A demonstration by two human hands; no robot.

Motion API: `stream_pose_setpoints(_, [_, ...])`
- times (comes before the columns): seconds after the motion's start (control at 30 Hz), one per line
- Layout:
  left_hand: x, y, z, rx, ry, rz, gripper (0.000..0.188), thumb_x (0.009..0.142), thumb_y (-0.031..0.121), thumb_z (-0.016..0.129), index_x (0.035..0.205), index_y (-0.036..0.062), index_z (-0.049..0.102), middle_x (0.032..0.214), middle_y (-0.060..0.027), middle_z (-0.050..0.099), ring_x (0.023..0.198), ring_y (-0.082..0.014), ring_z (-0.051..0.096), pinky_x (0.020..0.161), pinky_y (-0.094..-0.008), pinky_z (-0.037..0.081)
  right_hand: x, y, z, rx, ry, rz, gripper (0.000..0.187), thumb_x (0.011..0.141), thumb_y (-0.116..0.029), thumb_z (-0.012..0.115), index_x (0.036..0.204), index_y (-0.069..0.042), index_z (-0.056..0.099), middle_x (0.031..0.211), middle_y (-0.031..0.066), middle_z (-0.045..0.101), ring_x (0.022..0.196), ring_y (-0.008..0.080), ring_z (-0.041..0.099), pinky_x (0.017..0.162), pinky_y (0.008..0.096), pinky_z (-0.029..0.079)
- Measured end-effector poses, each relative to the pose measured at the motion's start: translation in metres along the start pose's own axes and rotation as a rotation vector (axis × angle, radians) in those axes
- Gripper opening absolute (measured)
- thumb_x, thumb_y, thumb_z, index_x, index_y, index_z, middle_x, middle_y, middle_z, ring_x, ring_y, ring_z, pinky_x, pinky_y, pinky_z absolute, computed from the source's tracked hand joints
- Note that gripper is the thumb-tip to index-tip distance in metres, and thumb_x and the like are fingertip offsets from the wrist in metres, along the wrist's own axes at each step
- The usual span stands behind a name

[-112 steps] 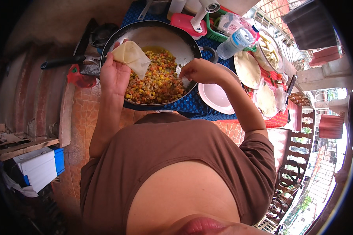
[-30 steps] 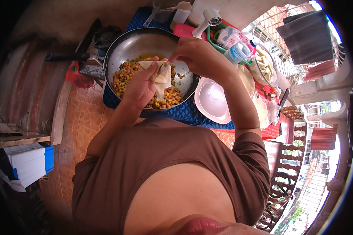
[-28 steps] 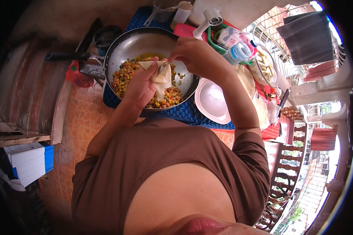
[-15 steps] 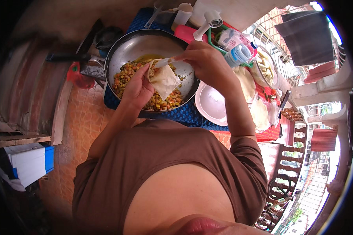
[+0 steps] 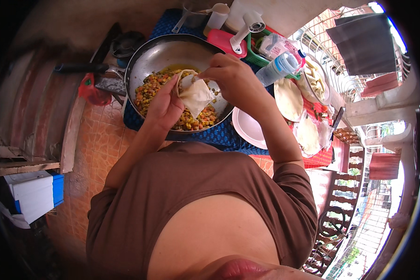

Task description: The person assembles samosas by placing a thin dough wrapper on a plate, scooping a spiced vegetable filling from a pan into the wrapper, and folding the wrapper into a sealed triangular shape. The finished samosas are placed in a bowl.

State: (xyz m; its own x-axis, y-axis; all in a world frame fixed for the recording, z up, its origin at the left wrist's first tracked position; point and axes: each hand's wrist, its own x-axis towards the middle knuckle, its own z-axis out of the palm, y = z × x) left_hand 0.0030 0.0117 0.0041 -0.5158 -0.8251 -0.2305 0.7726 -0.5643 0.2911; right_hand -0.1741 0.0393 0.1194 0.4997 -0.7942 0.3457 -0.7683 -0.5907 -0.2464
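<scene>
My left hand (image 5: 166, 106) holds a pale dough wrapper (image 5: 197, 99) folded into a cone, its mouth upward and a loose flap hanging down. The fingers of my right hand (image 5: 234, 78) are closed on the handle of a pale spoon (image 5: 187, 82), whose bowl is inside the cone's mouth. Both hands are above a wide metal pan (image 5: 172, 50). Diced vegetable filling (image 5: 150, 93), yellow, green and orange, covers the pan's left and near sides, with yellowish oil behind it.
Right of the pan are a white bowl (image 5: 248, 127), flat round wrappers (image 5: 289, 100), a plastic bottle (image 5: 279, 67) and a plate of folded pastries (image 5: 314, 80). A pink-lidded container (image 5: 225, 43) stands behind. The pan's black handle (image 5: 81, 68) juts left. A blue patterned cloth (image 5: 219, 138) lies underneath.
My right hand has moved slightly left and lower, taking the spoon deeper into the cone's mouth. The left hand and wrapper have barely moved.
</scene>
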Motion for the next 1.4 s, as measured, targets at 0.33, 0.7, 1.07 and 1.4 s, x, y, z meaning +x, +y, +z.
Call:
stream_pose_setpoints(0.33, [-0.003,0.005,0.010,-0.066,0.092,0.025,0.025,0.097,0.014,0.048,0.118,-0.0001,0.050,0.117,-0.0103,0.059,0.109,-0.0179,0.058,0.100,-0.0325,0.046,0.004,0.008,-0.032,-0.090,-0.004,0.041,0.023,0.075,0.005,0.062,0.091,-0.008,0.071,0.084,0.0089,0.059,0.080,0.0276,0.060,0.071,0.0369,0.048])
stream_pose_setpoints(0.7, [-0.003,-0.009,0.005,0.059,0.052,-0.005,0.025,0.093,0.012,0.056,0.116,0.0009,0.054,0.114,-0.0083,0.061,0.108,-0.0163,0.059,0.098,-0.0318,0.045,0.021,-0.014,-0.020,-0.288,-0.131,-0.136,0.023,0.069,0.004,0.060,0.087,-0.006,0.069,0.085,0.0095,0.054,0.087,0.0280,0.054,0.075,0.0370,0.046])
stream_pose_setpoints(1.07, [-0.004,-0.001,0.014,0.081,0.051,0.048,0.027,0.093,0.014,0.057,0.116,0.0016,0.054,0.115,-0.0081,0.061,0.110,-0.0161,0.057,0.100,-0.0322,0.044,0.017,-0.018,-0.029,-0.266,-0.067,-0.090,0.021,0.072,0.002,0.058,0.089,-0.006,0.069,0.087,0.0100,0.056,0.089,0.0283,0.055,0.078,0.0373,0.046])
stream_pose_setpoints(1.4, [-0.005,-0.004,0.015,0.086,0.017,0.025,0.026,0.093,0.014,0.056,0.116,0.0024,0.054,0.114,-0.0070,0.061,0.110,-0.0143,0.057,0.099,-0.0310,0.045,0.018,-0.019,-0.030,-0.169,-0.118,-0.073,0.026,0.071,0.007,0.059,0.090,-0.007,0.070,0.083,0.0107,0.056,0.085,0.0306,0.057,0.073,0.0390,0.046])
